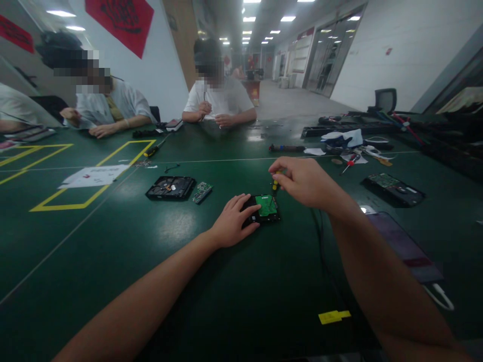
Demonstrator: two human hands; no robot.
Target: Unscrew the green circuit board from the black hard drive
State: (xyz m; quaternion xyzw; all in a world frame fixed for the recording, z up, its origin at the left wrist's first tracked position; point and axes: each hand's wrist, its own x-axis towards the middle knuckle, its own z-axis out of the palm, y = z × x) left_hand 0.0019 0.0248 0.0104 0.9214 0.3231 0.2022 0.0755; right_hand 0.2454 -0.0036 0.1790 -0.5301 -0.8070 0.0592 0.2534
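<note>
A hard drive (270, 216) lies on the green table with its green circuit board facing up. My left hand (234, 221) is laid over the drive's left end and holds it down, the thumb along the near edge and the other fingers across the top and far side. A screwdriver with a yellow handle (275, 182) is pinched in the fingers of my right hand (300, 181). It points down at the right part of the circuit board; whether its tip sits in a screw is too small to tell.
Left of the drive are an opened hard drive (170, 188) and a loose circuit board (203, 192). Another drive (393, 189) and a tablet-like device (405, 246) lie right. A yellow-black screwdriver (151, 151) rests further back. Two people sit across the table. Tools and cables crowd the back right.
</note>
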